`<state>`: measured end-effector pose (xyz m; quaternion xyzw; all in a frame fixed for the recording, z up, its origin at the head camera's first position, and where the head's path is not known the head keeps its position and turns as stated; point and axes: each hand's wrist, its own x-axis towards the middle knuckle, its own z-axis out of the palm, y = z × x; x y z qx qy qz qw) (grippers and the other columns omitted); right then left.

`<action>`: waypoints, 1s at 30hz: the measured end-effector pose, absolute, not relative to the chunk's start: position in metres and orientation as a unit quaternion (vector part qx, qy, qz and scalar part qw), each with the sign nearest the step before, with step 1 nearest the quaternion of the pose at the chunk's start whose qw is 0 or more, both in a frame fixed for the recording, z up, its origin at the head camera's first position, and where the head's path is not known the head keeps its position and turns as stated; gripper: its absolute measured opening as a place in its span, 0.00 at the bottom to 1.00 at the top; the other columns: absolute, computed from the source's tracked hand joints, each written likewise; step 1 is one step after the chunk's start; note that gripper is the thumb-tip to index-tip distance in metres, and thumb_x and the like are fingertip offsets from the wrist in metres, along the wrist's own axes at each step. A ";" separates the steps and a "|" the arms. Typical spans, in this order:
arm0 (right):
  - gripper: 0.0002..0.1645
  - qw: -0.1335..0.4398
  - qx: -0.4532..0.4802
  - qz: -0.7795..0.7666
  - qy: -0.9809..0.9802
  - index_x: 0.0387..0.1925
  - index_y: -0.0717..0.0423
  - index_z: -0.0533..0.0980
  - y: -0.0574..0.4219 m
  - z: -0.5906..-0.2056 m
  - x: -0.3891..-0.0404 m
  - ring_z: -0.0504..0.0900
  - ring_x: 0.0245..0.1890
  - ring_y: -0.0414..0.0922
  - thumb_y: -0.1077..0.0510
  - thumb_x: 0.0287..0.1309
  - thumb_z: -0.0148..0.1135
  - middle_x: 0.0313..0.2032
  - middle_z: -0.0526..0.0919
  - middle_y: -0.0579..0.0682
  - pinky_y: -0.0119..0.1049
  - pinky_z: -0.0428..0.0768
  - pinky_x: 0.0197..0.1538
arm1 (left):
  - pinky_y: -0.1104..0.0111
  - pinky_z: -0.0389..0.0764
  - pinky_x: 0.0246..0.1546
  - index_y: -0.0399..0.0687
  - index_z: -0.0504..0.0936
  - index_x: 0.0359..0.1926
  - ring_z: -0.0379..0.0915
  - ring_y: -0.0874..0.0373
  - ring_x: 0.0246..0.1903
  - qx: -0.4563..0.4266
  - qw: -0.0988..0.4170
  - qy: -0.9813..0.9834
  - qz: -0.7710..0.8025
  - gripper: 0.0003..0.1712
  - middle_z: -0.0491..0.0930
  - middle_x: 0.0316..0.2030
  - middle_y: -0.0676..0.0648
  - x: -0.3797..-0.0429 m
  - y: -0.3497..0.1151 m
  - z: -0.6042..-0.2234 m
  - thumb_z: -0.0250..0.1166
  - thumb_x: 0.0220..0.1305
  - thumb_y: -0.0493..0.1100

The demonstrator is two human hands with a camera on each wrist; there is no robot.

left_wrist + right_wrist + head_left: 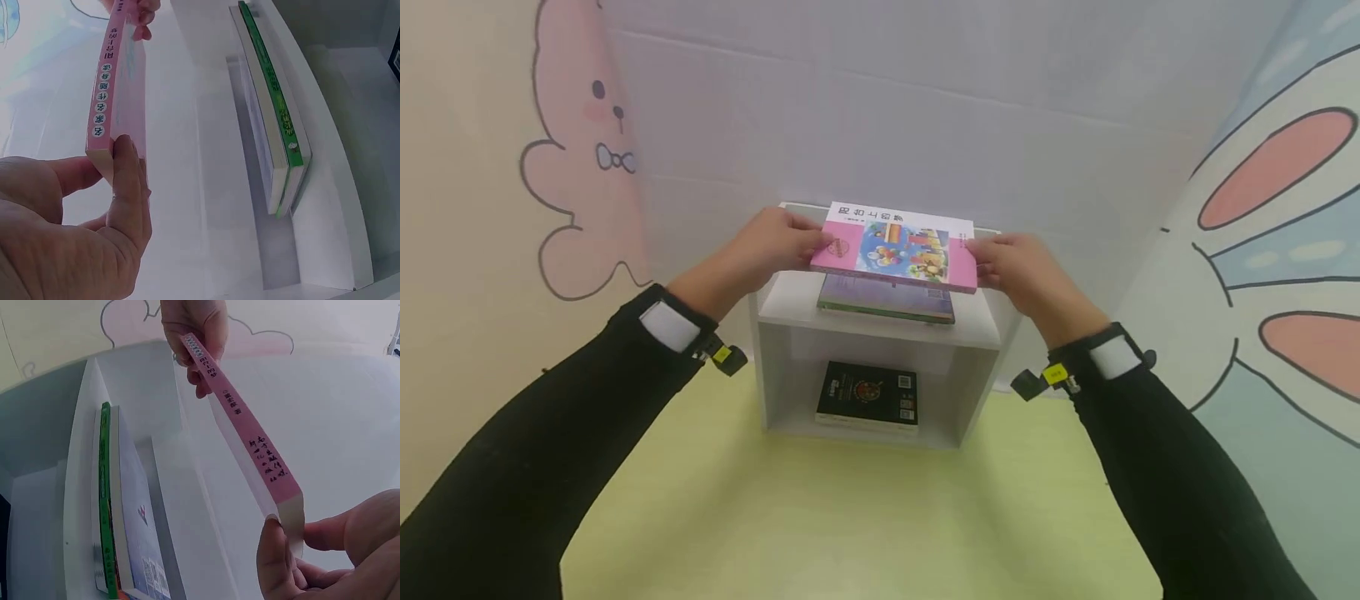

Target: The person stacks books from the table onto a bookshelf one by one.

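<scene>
A pink and white book (902,250) with a colourful picture on its cover is held level between the two hands. My left hand (782,242) pinches its left end, thumb on the cover and fingers beneath, while my right hand (1017,268) grips the right end the same way. In the left wrist view, the pink spine (106,81) with its printed characters faces the camera. Below the raised book, a small stack of books (887,300) lies on the upper board of a white shelf (778,304). Its green spine (272,81) shows in the left wrist view.
A black book (868,396) with pale page edges lies in the shelf's lower compartment. The shelf stands against a pale wall (925,100) on a yellow-green floor (850,517). Cartoon drawings (1277,167) cover the side walls.
</scene>
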<state>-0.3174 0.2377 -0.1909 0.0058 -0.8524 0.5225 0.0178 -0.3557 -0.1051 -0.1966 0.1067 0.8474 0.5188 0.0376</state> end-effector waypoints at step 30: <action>0.23 0.062 -0.065 0.407 -0.909 0.59 0.64 0.86 0.220 -0.233 -0.394 0.85 0.50 0.54 0.49 0.83 0.60 0.53 0.89 0.59 0.48 0.80 0.59 | 0.60 0.83 0.55 0.34 0.85 0.61 0.83 0.47 0.52 0.055 0.056 0.896 0.436 0.19 0.84 0.53 0.39 -0.435 -0.087 -0.233 0.65 0.83 0.44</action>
